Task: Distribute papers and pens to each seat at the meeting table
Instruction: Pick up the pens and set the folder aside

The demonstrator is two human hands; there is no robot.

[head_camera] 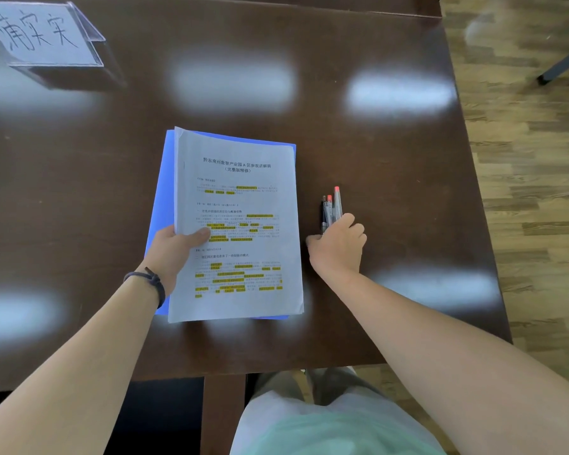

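A stack of white printed papers (243, 198) with yellow highlighted lines lies on a blue folder (165, 178) in the middle of the dark brown table (391, 152). My left hand (174, 247) grips the stack's left edge, thumb on top of the front sheet. Just right of the stack, my right hand (340, 244) is closed around a bundle of pens (331, 208), whose red and dark tips stick out away from me. My right thumb rests on the table beside the papers.
A clear acrylic name stand (46, 37) with handwritten characters sits at the far left. The table's right edge borders a wood-pattern floor (523, 192), where chair legs (562, 67) show at the top right. A table leg (224, 415) stands below the near edge.
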